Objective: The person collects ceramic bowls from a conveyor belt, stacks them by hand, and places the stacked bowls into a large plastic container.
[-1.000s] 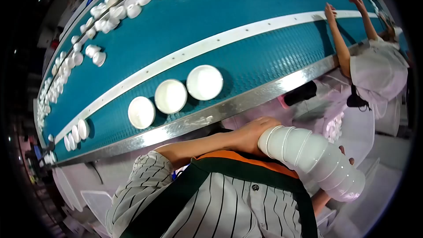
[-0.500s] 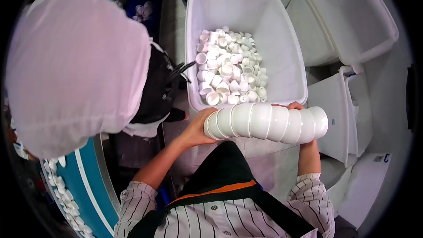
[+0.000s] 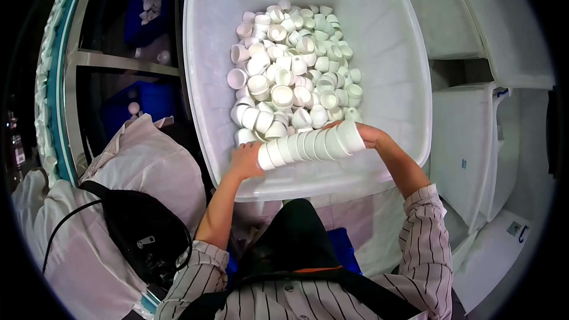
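Head view, and here's the stack of white cups [image 3: 311, 144], 1 long glossy row nested rim into rim, pale edges ringing it like ribs! It lies on its side, tilted, the right end higher in view and looking broader, the left end slimmer. It's above the near part of the white plastic tub [image 3: 296, 192], just beyond the near rim.

The grip: the left hand [image 3: 246, 161] clasps the slim end, the right hand [image 3: 368, 135] clasps the broad end, fingers curling behind, the whole row pinched between the 2. Whether they squeeze hard, I can't tell.

Now the edges! A heap of loose white cups [image 3: 281, 96] fills the middle of the tub, close behind the stack. Bare tub shows to the right of that heap and at the far end, with a bare strip between stack and near rim. Tight on the left: a co-worker's black bag [image 3: 145, 231] and pale garment [image 3: 157, 160] sit near the tub's corner. On the right, another white bin [image 3: 462, 148] stands beside it.
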Demonstrator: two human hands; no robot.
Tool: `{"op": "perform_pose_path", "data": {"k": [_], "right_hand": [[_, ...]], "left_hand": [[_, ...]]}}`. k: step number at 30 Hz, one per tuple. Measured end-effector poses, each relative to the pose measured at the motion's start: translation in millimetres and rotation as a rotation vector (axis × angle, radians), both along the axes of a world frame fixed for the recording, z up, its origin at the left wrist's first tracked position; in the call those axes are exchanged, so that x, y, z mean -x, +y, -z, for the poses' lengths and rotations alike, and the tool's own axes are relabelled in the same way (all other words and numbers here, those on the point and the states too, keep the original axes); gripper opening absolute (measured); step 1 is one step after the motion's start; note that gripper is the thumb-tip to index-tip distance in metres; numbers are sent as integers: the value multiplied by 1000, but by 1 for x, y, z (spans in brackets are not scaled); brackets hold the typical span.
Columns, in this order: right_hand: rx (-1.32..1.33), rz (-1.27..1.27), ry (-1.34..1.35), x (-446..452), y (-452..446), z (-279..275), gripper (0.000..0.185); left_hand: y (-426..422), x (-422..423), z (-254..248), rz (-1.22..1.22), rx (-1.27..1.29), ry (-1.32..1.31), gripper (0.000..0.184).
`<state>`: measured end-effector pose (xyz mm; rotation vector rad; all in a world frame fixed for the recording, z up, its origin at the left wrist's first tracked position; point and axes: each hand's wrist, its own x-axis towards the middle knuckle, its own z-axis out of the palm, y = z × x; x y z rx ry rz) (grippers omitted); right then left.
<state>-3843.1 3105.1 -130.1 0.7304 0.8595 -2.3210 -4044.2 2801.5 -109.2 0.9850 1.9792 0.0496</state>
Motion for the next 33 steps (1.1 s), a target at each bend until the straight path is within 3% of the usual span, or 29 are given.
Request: {"op": "perform_pose_path", "data": {"k": [2, 5, 7, 10, 12, 15, 17, 19, 21, 22, 25, 27, 29, 30, 31, 32, 33], "right_hand": [[-36, -67, 10, 15, -3, 30, 50], [-115, -27, -181, 15, -3, 60, 56], [-409, -107, -111, 18, -44, 75, 67], [-869, -136, -224, 27, -99, 98, 75], [-1248, -192, -184, 23, -118, 111, 83], [-1355, -524, -331, 19, -131, 59, 102], [-1331, -720, -241, 9, -140, 43, 116], [-1393, -762, -6, 2, -150, 13, 102], [-1499, -446, 433, 1, -176, -25, 63], [-1509, -400, 521, 1, -195, -50, 50], [-1279, -506, 572, 7, -276, -119, 35], [-1123, -616, 740, -17, -342, -117, 29], [-994, -801, 915, -29, -417, -103, 25], [-870, -1015, 881, -32, -474, -158, 37], [-729, -1122, 989, -36, -519, -168, 38], [-454, -1215, 952, -35, -563, -182, 38], [-210, -1273, 1087, -27, -614, -199, 39]], "left_hand": [[6, 6, 6, 67, 159, 130, 75], [19, -16, 27, 45, 236, 183, 78], [34, -34, 42, -12, 219, 197, 85], [60, -52, 42, -53, 337, 226, 97], [51, -53, 34, -60, 181, 299, 99], [27, -59, 3, -132, -91, 378, 88], [4, -67, -40, -226, -225, 275, 76], [-36, -89, -90, -470, -459, 56, 63], [-87, -129, -129, -628, -603, -58, 54], [-115, -156, -142, -635, -711, 36, 50], [-221, -188, -210, -694, -556, -321, 52], [-302, -235, -181, -704, -522, -314, 53], [-383, -255, -195, -732, -484, -253, 59], [-423, -267, -223, -831, -490, -248, 59], [-463, -275, -254, -918, -486, -255, 60], [-505, -284, -268, -1004, -603, -267, 58], [-546, -292, -281, -1082, -720, -287, 56]]}}
